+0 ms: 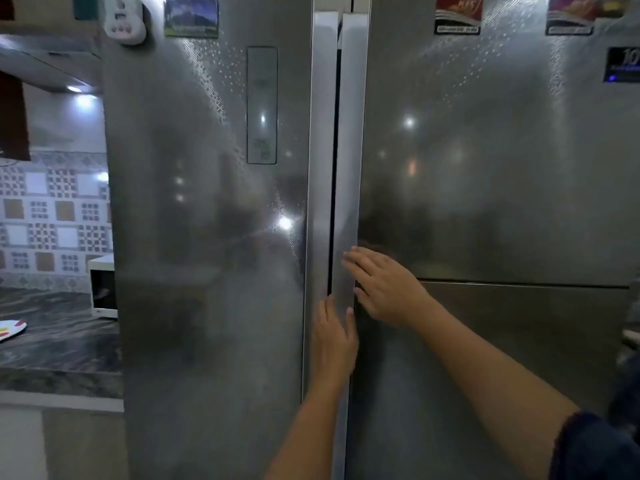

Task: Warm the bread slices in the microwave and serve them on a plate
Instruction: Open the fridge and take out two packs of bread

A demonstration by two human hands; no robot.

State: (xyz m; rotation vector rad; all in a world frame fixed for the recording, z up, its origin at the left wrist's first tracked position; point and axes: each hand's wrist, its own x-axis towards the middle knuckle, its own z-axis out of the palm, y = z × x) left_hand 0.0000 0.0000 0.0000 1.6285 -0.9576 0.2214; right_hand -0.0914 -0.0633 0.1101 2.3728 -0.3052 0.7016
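Left hand (334, 336) and right hand (384, 289) — fingers straight, gripping nothing — lie flat against tall brushed-steel door handles (353, 133).

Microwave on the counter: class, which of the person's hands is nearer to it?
Left. The left hand sits at the gap between the fridge handles, right of the microwave; the right hand lies farther right, on the right door's handle.

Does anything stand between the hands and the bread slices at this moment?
No bread is in view. The left hand and right hand rest with straight fingers on the centre handles of the fridge doors, which look shut. These are the only barrier visible. Whether bread sits behind them cannot be told.
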